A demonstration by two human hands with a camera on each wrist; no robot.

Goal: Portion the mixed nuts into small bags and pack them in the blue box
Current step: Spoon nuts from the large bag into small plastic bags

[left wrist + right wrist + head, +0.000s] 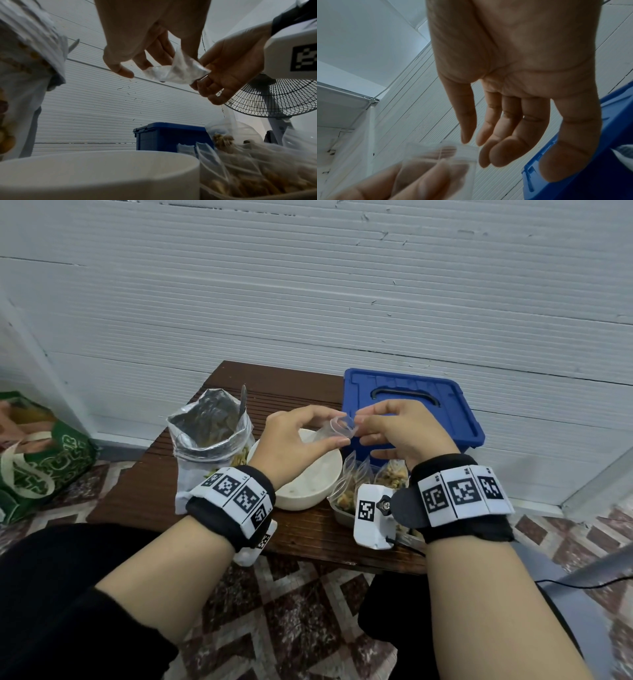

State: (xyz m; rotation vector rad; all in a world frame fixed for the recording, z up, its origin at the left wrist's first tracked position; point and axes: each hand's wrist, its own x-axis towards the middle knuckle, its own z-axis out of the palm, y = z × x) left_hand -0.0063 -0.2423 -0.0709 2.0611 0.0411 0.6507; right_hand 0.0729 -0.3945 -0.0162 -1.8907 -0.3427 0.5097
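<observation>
An empty small clear bag (337,429) is held above the white bowl (310,484), between a person's two hands, its mouth pulled into an open ring. The left hand (294,440) pinches one side between thumb and fingers; the right hand (400,429) pinches the opposite lip at thumb and forefinger, its other fingers hanging loosely straight. No nuts appear in this bag yet.

Just right of the bowl, several filled small bags (363,484) of mixed nuts stand in a clear tray (342,517) on the bench (154,487), suggesting portioning is well under way. To the left, the large foil pouch of nuts (209,436) stands open with a spoon handle (243,400) sticking out, and nuts show through its clear front. The bowl looks nearly empty.

Behind the hands, the blue box (407,402) sits at the far right of the bench with its lid on. Packing has apparently not begun: the filled bags remain outside it, and the lid must come off first.
</observation>
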